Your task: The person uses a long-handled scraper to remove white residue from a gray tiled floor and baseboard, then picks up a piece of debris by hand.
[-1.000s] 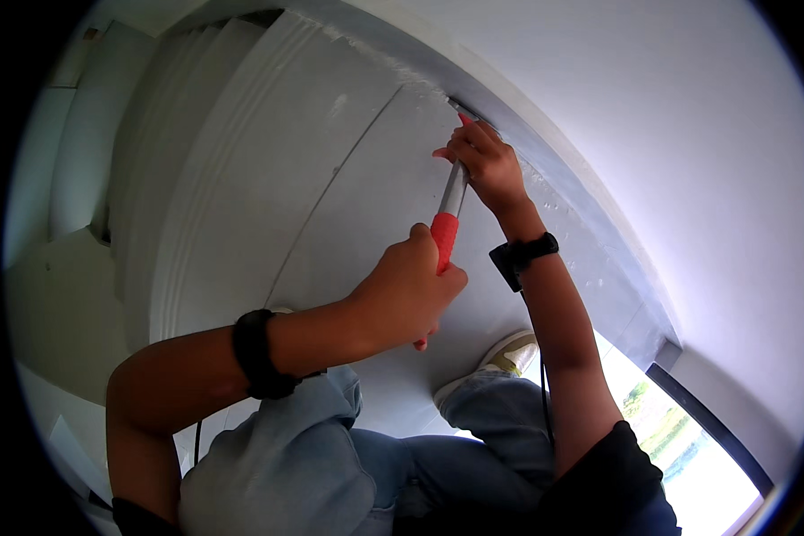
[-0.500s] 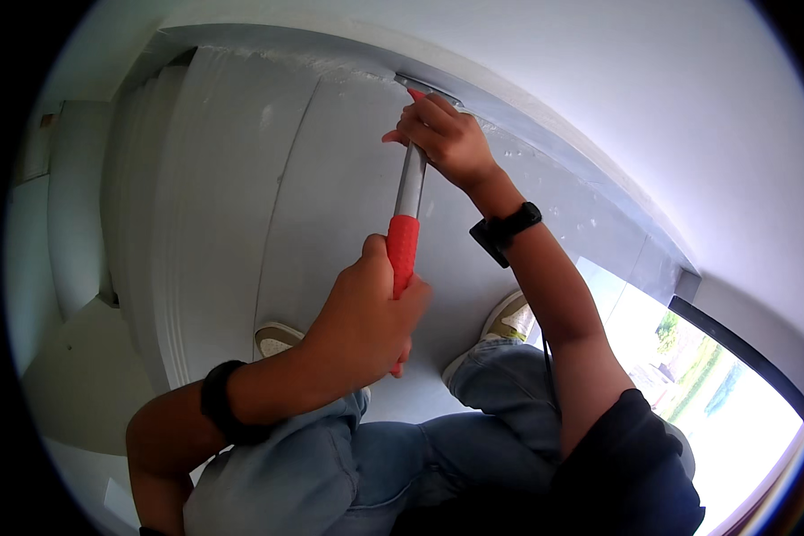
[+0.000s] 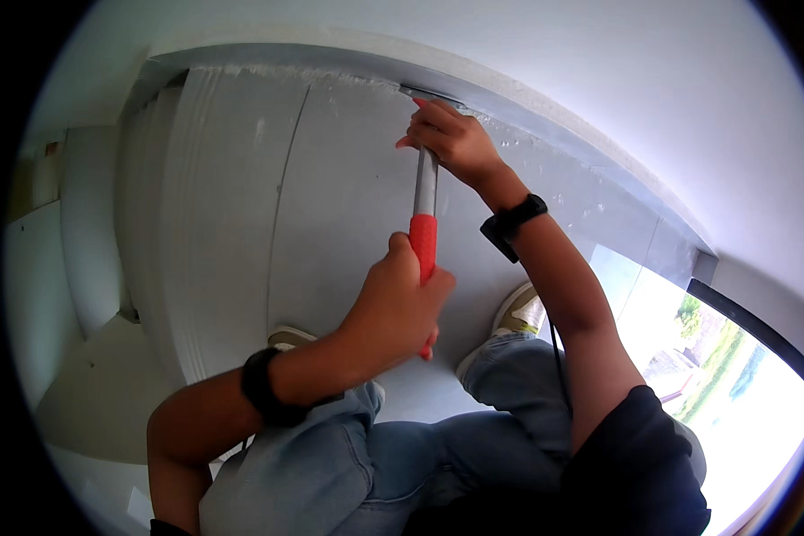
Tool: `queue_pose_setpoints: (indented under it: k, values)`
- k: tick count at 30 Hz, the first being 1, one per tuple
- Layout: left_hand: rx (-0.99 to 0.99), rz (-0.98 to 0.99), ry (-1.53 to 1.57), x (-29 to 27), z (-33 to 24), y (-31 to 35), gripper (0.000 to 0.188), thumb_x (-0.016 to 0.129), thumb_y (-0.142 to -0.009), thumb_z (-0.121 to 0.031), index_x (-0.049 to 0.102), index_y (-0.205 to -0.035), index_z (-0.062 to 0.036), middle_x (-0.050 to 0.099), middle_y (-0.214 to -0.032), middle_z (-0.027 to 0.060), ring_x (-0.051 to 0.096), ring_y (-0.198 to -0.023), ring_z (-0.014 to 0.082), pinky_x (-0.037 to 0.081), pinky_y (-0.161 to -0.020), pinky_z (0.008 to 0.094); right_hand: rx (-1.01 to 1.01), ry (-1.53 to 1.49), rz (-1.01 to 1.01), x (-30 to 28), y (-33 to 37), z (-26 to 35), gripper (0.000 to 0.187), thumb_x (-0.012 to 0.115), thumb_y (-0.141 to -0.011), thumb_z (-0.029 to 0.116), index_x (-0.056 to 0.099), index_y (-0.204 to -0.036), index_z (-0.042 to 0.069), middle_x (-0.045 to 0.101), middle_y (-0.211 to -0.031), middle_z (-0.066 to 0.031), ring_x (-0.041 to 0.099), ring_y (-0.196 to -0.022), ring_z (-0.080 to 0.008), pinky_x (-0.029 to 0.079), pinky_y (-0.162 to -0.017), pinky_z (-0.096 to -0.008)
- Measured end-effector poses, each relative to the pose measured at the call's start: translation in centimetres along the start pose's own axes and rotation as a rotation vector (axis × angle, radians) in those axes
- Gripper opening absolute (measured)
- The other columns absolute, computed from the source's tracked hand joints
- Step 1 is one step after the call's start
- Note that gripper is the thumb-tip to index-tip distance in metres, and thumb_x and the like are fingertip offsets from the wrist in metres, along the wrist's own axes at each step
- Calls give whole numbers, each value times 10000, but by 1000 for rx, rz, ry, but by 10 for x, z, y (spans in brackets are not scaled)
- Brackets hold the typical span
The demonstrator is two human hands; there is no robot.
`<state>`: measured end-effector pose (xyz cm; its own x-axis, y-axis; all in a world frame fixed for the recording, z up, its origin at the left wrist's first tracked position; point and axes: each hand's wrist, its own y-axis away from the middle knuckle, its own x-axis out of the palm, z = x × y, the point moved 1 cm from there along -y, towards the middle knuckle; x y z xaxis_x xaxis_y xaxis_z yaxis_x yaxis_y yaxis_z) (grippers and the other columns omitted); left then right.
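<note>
A scraper with a silver shaft [image 3: 427, 183] and a red grip [image 3: 423, 239] runs from my lap toward the far wall. My left hand [image 3: 400, 299] is closed around the red grip. Farther up, my right hand [image 3: 456, 138] is wrapped round the top of the shaft, where red parts stick out beside the fingers. The wide, flat metal head [image 3: 433, 95] lies along the seam between the grey floor [image 3: 348, 196] and the wall's base; the right hand partly covers it.
White dust and crumbs line the floor's far edge [image 3: 330, 80]. Ridged pale panels [image 3: 152, 179] stand on the left. At right is a bright glass opening [image 3: 715, 375] with a dark frame. My shoes [image 3: 520, 310] and bent knees are close below the tool.
The whole view has shifted a little, so the scraper and both hands appear slightly farther right. Both hands keep their holds, and the head is still at the seam.
</note>
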<state>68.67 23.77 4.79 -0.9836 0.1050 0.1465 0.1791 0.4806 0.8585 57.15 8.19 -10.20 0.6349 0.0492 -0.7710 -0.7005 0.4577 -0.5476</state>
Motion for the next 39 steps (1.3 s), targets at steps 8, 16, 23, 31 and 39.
queue_pose_setpoints:
  k: [8,16,23,31,39]
  values:
    - [70,-9,-31,19,14,-18,283,498,-928,-114,310,-1064,48,520,-728,107,568,-492,164,497,-412,344,-41,-24,60,-1,11,-10,151,772,-760,148,634,-741,90,559,-808,-14,633,-839,-179,574,-570,-299]
    - [142,14,-123,28,21,-32,303,519,-917,-96,300,-1055,62,558,-728,140,590,-465,188,501,-409,352,-24,-7,140,-8,19,-17,146,785,-730,110,642,-738,78,545,-809,-16,638,-814,-194,598,-649,-301]
    - [156,64,-126,34,33,-31,303,512,-928,-104,305,-1053,78,573,-725,159,598,-475,194,498,-407,342,-27,-16,133,-17,28,-18,121,782,-732,119,665,-750,95,538,-813,-17,639,-868,-210,618,-771,-316]
    - [138,139,-183,28,34,-15,333,531,-939,-126,311,-1087,76,568,-741,146,600,-490,185,497,-422,337,-40,37,96,-24,35,-16,183,792,-747,155,626,-721,83,516,-789,-23,624,-818,-193,587,-604,-300]
    - [45,184,-141,27,30,-12,266,520,-944,-115,309,-1048,9,519,-714,92,563,-482,150,496,-435,335,55,68,81,-24,51,-11,166,781,-768,166,640,-742,83,530,-812,-19,624,-811,-183,574,-582,-297]
